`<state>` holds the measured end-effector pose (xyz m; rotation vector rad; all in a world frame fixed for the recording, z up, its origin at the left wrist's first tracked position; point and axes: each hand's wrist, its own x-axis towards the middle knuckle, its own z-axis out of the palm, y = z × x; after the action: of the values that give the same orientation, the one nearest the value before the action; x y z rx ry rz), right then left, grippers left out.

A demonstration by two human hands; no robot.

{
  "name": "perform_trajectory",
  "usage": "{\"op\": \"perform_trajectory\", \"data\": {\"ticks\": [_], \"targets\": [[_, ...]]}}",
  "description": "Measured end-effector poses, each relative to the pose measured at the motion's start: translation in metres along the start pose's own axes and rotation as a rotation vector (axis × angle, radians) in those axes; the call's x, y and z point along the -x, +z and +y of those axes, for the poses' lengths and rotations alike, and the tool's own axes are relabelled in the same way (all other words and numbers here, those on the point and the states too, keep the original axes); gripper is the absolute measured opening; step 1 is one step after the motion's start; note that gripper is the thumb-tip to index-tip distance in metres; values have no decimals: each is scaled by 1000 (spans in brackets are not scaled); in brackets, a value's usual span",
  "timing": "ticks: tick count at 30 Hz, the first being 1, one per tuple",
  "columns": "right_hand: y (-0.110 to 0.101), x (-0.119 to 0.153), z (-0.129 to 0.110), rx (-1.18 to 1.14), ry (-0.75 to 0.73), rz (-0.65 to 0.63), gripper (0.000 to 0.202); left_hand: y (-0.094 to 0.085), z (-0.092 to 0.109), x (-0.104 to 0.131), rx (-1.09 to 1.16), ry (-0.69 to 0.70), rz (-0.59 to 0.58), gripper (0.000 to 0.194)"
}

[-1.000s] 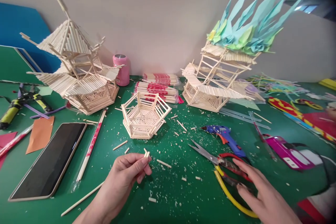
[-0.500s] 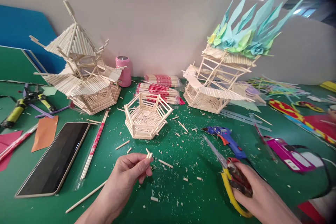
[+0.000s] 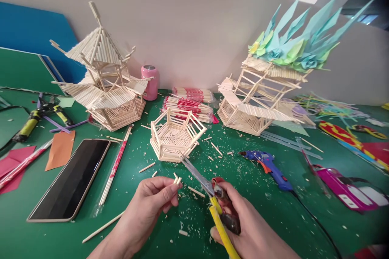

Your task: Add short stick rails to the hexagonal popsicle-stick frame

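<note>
My left hand pinches a few short wooden stick pieces between thumb and fingers, their ends poking out at the top. My right hand is wrapped around the handles of scissors with yellow and dark red grips. Their blades point up and left, the tips in front of the lower right rim of a small hexagonal frame of wooden sticks; whether they touch it I cannot tell. Cut stick bits, such as one short piece, and pale crumbs lie scattered around both hands.
A stick pagoda stands back left; another stick model topped with blue-green paper is back right. Bundled sticks and a pink bottle sit between. A blue glue gun lies right, a phone left.
My right hand has brought the scissors leftward, from beside the glue gun to near my left hand and the hexagonal frame. My left hand keeps its pinch. The whole view has shifted slightly.
</note>
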<state>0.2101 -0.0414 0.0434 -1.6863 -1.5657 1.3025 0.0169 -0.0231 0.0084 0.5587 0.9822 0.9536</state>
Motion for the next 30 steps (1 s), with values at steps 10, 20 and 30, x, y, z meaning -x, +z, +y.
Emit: {"op": "perform_trajectory", "data": {"ticks": [10, 20, 30], "targets": [[-17, -1, 9, 385, -141, -201, 50, -4, 6, 1, 71, 22, 20, 22], [-12, 2, 1, 385, -71, -194, 54, -3, 5, 2, 46, 31, 28, 20], [-5, 2, -1, 150, 72, -221, 47, -2, 6, 2, 19, 24, -10, 21]]}}
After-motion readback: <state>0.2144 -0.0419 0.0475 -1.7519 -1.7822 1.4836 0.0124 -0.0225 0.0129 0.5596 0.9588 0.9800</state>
